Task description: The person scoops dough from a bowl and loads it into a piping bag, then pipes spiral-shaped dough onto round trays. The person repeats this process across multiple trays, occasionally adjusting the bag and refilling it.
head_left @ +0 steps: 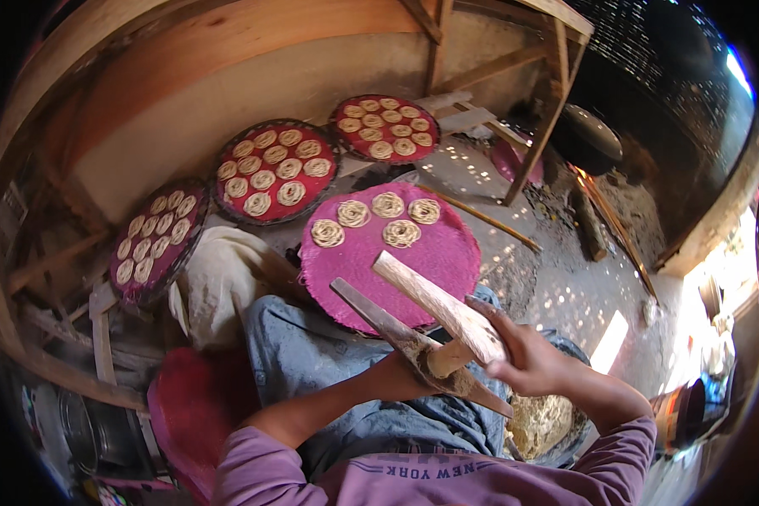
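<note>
Both my hands hold a wooden lever press (422,299) over my lap. My right hand (527,358) grips its pale upper handle near the hinge. My left hand (392,375) reaches in under the darker lower arm and is mostly hidden by it. The press's two arms point out over a round pink mat (451,257) on the floor in front of my knees. Several pale coiled spirals of dough (388,204) lie along the mat's far side. The near half of the mat is bare.
Three round red trays (314,190) (346,143) (156,282) full of dough spirals lean against the wall behind the mat. A bowl of dough (544,426) sits by my right side. A white cloth (219,278) and a red cushion (194,405) lie at left. A wooden frame (557,110) stands at right.
</note>
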